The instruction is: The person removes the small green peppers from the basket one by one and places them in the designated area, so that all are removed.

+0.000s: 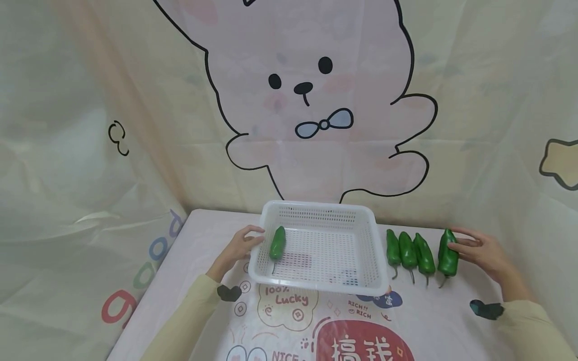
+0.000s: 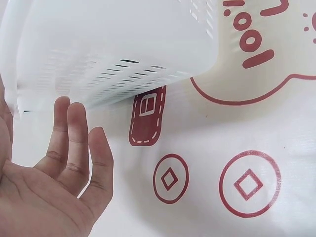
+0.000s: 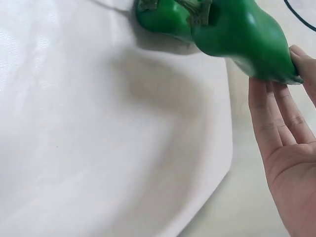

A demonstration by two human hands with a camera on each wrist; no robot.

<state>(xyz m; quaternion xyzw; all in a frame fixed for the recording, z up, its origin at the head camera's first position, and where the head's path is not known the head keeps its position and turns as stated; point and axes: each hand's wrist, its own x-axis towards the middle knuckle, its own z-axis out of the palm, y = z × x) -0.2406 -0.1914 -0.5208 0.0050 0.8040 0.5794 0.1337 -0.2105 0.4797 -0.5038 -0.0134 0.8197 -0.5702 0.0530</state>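
Note:
My right hand [image 1: 485, 253] pinches a green pepper [image 3: 247, 39] between thumb and fingertips, near its pointed end. In the right wrist view that pepper is raised above the white table, its stem toward another pepper [image 3: 163, 19]. To its left, three more green peppers [image 1: 408, 250] lie in a row, stems toward me. A white perforated plastic basket [image 1: 318, 290] stands left of the row with one green pepper [image 1: 278, 243] inside, against its left part. My left hand [image 1: 237, 250] rests its relaxed fingers [image 2: 77, 128] at the basket's left outer wall.
The basket and peppers are on a table with a white printed cover [image 1: 289, 313], bearing red lettering and drawings. Curtain-like sheets [image 1: 316, 165] with a cartoon animal hang right behind the table's back edge and along both sides.

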